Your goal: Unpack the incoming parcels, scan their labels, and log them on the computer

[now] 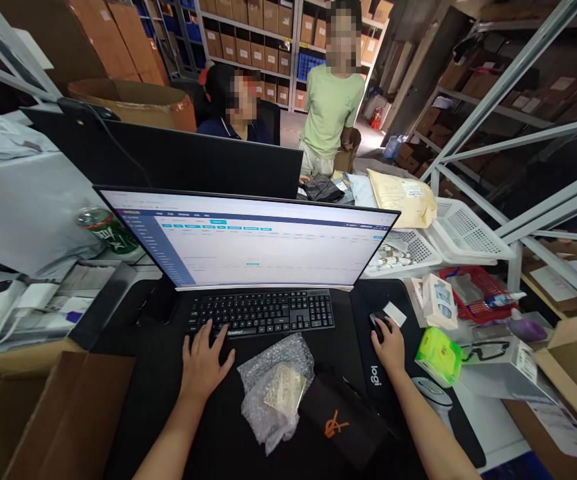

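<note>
Largest first: we note shelves (248,30) of brown cartons across the back. Before them stands a person in a pale green top (332,100); a seated person in dark blue (238,131) shows in part above the black back of a far monitor (193,160).

Nearer us, a lit monitor (268,247) spans the desk, its page text too small for us to read. An open carton (88,400) sits at lower left. In front of the lit screen lies a black keyboard (263,311); toward us from it, a dark pouch (353,433) with an orange mark, touching a crumpled sheet of bubble wrap (296,353). Left hand (202,360): palm down, fingers spread, gripping nothing, fingertips at the keyboard's near left edge. Right hand (390,343): curled loosely over a black mouse (379,323) and partly hiding it, on the mouse pad lettered "logi". A green tissue packet (438,357) lies near that wrist. In the wrap's middle we see a pale gold block (284,392); whether enclosed or merely resting there, we cannot tell. Smallest: a white card (395,315), just beside the mouse.
</note>
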Demonstrator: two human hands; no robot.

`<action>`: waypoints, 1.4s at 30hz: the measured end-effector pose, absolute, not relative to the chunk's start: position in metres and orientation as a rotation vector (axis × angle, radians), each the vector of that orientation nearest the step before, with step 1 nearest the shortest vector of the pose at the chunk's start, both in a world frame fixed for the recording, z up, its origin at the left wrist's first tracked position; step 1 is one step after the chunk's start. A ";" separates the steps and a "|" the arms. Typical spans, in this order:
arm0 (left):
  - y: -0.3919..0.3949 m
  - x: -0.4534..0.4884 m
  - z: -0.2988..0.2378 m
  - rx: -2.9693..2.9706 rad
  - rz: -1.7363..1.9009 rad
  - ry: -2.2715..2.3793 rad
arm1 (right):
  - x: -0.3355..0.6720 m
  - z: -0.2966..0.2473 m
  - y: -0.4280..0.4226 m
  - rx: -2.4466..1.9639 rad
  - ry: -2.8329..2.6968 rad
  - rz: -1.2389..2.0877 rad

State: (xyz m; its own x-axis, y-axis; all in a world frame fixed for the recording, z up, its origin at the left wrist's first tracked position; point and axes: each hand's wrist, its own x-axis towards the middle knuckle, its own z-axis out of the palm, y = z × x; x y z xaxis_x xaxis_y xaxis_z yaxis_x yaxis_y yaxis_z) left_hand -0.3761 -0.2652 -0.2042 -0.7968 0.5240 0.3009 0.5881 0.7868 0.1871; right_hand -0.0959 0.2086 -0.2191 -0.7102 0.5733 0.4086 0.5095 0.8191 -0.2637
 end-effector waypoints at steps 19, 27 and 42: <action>-0.267 -0.375 -0.203 -0.859 -0.379 -2.761 | -0.093 -0.223 0.209 -0.795 -2.480 0.191; -0.269 -0.372 -0.203 -0.870 -0.398 -2.746 | -0.090 -0.228 0.211 -0.787 -2.477 0.161; -0.272 -0.369 -0.205 -0.895 -0.413 -2.733 | -0.083 -0.224 0.205 -0.701 -2.513 0.163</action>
